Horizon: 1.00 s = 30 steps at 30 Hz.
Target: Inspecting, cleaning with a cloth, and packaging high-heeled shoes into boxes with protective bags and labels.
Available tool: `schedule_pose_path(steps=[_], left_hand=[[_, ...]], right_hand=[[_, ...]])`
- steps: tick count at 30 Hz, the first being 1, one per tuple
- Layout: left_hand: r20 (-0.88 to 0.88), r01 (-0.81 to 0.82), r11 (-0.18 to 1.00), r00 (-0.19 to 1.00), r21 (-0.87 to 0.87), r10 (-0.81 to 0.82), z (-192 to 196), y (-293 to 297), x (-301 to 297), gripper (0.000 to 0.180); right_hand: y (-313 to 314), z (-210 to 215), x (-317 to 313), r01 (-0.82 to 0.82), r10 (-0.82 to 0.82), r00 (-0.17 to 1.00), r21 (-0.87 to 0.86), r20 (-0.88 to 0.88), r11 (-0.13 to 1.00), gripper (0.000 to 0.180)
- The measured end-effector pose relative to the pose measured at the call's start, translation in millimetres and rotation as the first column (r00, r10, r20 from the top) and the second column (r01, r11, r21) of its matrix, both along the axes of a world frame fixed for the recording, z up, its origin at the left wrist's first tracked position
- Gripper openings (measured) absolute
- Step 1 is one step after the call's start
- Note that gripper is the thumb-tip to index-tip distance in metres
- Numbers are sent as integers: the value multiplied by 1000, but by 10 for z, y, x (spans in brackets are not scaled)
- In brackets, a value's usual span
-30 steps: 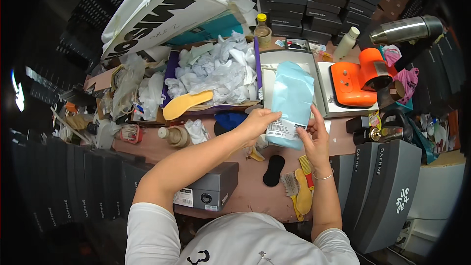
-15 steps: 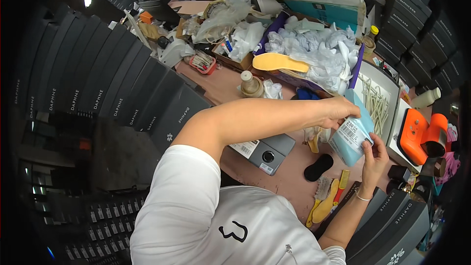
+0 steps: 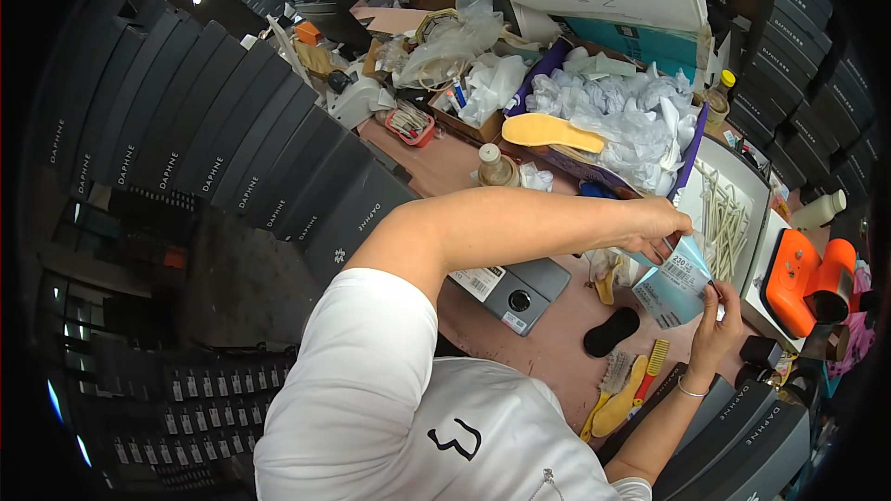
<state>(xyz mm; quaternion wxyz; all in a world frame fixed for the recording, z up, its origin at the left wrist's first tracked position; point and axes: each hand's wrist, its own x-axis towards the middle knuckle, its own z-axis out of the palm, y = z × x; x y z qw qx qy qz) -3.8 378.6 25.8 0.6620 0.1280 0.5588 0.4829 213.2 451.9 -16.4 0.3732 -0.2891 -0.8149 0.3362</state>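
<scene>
A flat light-blue packet (image 3: 665,301) with a white printed label on its upper part is between my two hands, tilted above the table. My left hand (image 3: 655,225) reaches across from the left, its fingers closed on the packet's upper edge; some fingertips are hidden behind it. With thumb and fingers, my right hand (image 3: 716,317) pinches the right edge near the label. Beneath the left forearm lies a dark grey shoebox (image 3: 538,293) with a round dark spot. A black oval pad (image 3: 612,331) rests below the packet, and a yellowish shoe-like piece (image 3: 607,280) lies beside it.
Brushes (image 3: 614,373) and a yellow insole (image 3: 620,399) lie near the front. A tray of white sticks (image 3: 722,223) and an orange device (image 3: 789,280) stand right. Behind are a box of crumpled plastic (image 3: 622,97) and a bottle (image 3: 497,167). Grey shoeboxes (image 3: 232,121) line the left.
My left hand has shifted along the packet's upper edge with its fingers curling there. The packet has turned so its label sits higher. The whole view has shifted slightly.
</scene>
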Motion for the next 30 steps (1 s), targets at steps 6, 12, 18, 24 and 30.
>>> schedule_pose_path(steps=[6, 12, 18, 24, 30], left_hand=[[-231, 9, 995, 972, -99, -32, -381, 341, -55, 23], [-783, 234, 964, 573, -127, -242, -225, 135, -488, 41], [-952, 399, 911, 306, 101, -29, 553, -1485, -1126, 47], [-313, -144, 817, 876, 558, 368, -349, -2913, -804, 43], [-526, -307, 743, 552, 594, 648, -228, -3016, 49, 31]], right_hand=[[-10, 115, -79, 32, 0, 998, 564, -56, 825, 10], [-92, -56, 253, 266, -277, 857, -88, -434, 960, 13], [-676, 0, 493, -124, -245, 757, -501, -605, 856, 9], [-1581, 175, 104, -228, -202, 833, -651, -515, 724, 7], [-2057, 882, -331, -201, 61, 968, -615, -242, 762, 12]])
